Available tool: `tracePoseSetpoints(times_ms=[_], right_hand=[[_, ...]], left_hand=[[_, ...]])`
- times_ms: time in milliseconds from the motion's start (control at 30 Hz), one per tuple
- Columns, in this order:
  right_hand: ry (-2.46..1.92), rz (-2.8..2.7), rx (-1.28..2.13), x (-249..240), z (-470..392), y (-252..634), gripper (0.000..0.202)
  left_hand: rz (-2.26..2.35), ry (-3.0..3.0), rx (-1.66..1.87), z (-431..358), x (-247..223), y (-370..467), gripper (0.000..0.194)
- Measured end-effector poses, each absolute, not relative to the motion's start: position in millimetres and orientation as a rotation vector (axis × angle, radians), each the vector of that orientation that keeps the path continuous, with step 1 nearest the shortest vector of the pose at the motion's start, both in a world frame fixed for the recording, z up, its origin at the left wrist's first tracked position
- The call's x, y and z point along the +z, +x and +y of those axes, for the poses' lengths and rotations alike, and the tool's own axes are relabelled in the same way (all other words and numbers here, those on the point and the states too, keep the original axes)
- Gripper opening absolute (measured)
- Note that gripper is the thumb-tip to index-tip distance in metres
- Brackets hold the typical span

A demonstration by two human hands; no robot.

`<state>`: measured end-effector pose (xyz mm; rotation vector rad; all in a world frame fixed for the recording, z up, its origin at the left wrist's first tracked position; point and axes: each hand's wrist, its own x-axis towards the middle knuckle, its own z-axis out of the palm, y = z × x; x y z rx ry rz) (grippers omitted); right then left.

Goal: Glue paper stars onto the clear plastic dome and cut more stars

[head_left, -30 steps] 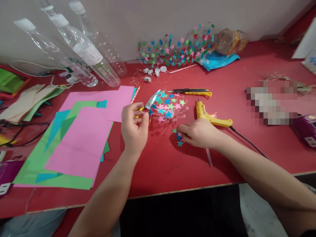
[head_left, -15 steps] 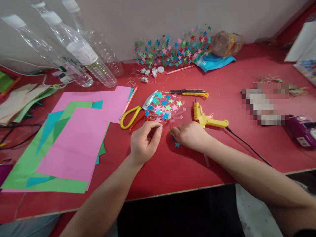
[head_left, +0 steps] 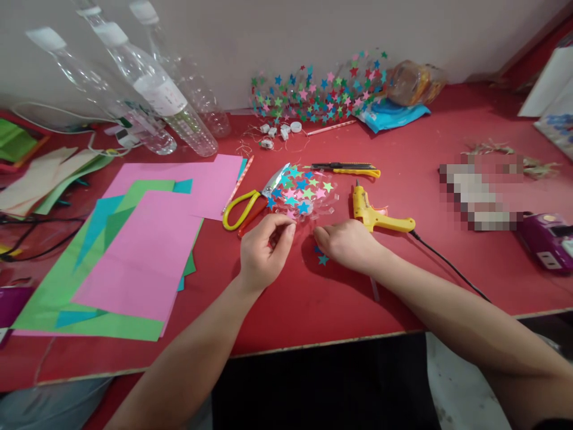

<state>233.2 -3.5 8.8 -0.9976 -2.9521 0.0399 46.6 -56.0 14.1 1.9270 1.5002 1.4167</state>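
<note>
My left hand [head_left: 265,249] is over the red table [head_left: 286,310], its thumb and forefinger pinched together; what they hold, if anything, is too small to see. My right hand [head_left: 347,243] has its fingers curled closed, and any thing inside is hidden. Beside its fingertips lie a few blue stars [head_left: 323,260]. Beyond both hands rests a clear piece covered with star stickers [head_left: 308,194]. Scissors [head_left: 242,211] with yellow and red handles touch its left side. A yellow glue gun [head_left: 380,220] lies just past my right hand, and a yellow cutter [head_left: 349,169] lies farther back.
Colored paper sheets [head_left: 138,254] cover the left side. Clear bottles [head_left: 163,95] lean at the back left. A star-covered bottle [head_left: 320,95] lies by the wall beside a blue packet [head_left: 394,117]. The glue gun's black cord [head_left: 447,263] runs right, near a purple socket block [head_left: 548,239].
The view has shifted slightly. A green star that showed at my right fingertips is no longer visible, and those fingers have curled in a little. My left hand keeps its pinch.
</note>
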Motion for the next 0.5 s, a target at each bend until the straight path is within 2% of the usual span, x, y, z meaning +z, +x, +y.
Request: tracePoseSetpoints(times_ms=[267, 500], right_hand=[[-0.698, -2.256, 0.561, 20.1, -10.9, 240.8, 0.011], [-0.64, -2.249, 0.52, 24.2, -13.3, 241.9, 0.009]], left_hand=[[1.398, 2.027, 1.145, -58.7, 21.4, 51.8, 0.008], [1.343, 2.078, 1.147, -62.6, 23.8, 56.6, 0.015]])
